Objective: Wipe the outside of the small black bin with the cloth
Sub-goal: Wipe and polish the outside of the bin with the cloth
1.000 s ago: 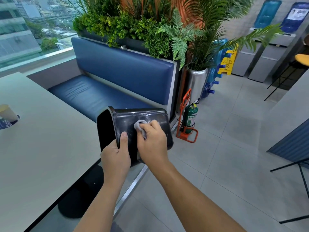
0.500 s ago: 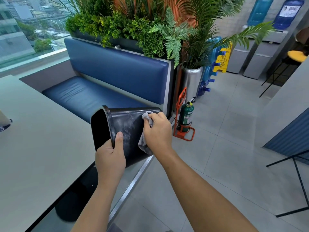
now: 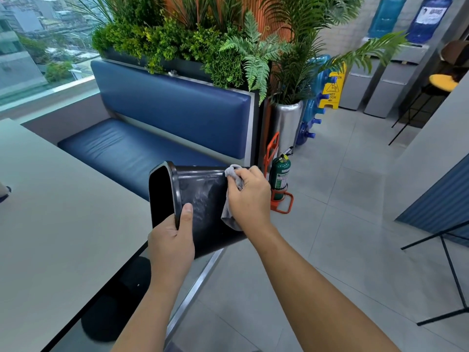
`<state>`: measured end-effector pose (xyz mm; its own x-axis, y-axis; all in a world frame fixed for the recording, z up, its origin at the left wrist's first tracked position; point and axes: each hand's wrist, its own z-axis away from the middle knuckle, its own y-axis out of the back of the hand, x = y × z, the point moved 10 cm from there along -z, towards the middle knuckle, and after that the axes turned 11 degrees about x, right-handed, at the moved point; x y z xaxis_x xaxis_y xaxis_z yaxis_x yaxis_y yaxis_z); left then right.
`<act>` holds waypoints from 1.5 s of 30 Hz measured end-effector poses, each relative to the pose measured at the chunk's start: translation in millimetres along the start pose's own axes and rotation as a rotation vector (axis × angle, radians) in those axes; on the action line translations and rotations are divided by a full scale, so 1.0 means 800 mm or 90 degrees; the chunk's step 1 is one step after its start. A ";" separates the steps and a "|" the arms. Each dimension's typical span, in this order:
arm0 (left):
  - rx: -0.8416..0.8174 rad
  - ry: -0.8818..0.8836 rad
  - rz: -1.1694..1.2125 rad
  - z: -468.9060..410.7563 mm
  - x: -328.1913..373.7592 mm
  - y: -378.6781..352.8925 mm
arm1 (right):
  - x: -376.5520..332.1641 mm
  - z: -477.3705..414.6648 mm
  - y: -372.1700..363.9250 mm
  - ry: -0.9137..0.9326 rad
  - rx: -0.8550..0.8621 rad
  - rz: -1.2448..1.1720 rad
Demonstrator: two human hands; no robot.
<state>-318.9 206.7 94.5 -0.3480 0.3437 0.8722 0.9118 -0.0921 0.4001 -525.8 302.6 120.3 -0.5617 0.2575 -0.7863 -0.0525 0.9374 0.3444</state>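
Observation:
The small black bin [image 3: 203,196] is held on its side in the air, with its open mouth facing left. My left hand [image 3: 172,237] grips the rim at the lower edge, thumb lying on the outer wall. A grey cloth [image 3: 233,196] is bunched under my right hand [image 3: 250,196], which holds it against the bin's outer wall near the base end. The bin's bottom is hidden behind my right hand.
A pale table [image 3: 50,224] lies at the left, a blue bench [image 3: 142,146] behind the bin. A green fire extinguisher [image 3: 280,177] in an orange stand sits on the tiled floor to the right. Black chair legs [image 3: 451,270] stand at far right.
My right hand has slid the cloth along the bin's outer wall from its middle toward the base end. The left hand keeps its grip on the rim.

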 end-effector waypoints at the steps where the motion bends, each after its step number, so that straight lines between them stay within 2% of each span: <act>1: -0.002 0.003 0.000 0.001 0.000 -0.002 | -0.004 -0.003 0.000 0.004 0.004 -0.003; 7: 0.009 0.001 0.027 -0.002 0.003 0.003 | 0.023 0.014 0.013 -0.028 0.012 0.022; 13: 0.005 0.008 0.034 -0.006 -0.003 0.001 | -0.007 0.052 0.004 0.063 -0.036 0.001; 18: 0.002 -0.006 0.035 -0.005 0.001 -0.001 | 0.017 0.012 0.016 -0.006 0.011 0.011; 22: 0.004 -0.009 0.039 -0.005 -0.001 0.000 | 0.027 0.037 0.022 -0.040 0.006 0.011; 27: -0.003 -0.028 0.018 -0.005 0.001 -0.008 | -0.028 0.052 0.001 0.037 -0.036 -0.014; 34: 0.009 -0.035 0.011 0.004 0.006 -0.012 | 0.013 0.002 0.019 -0.082 0.042 0.024; 40: 0.011 0.001 0.017 0.000 -0.006 -0.012 | -0.058 0.055 -0.010 0.057 -0.031 -0.015; 45: 0.008 -0.030 0.035 -0.006 -0.004 -0.008 | 0.005 0.020 0.006 -0.101 0.017 0.020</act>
<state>-324.9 202.2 90.6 -0.2868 0.3820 0.8785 0.9321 -0.1006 0.3481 -515.2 311.9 111.1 -0.4248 0.3182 -0.8475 -0.0147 0.9336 0.3579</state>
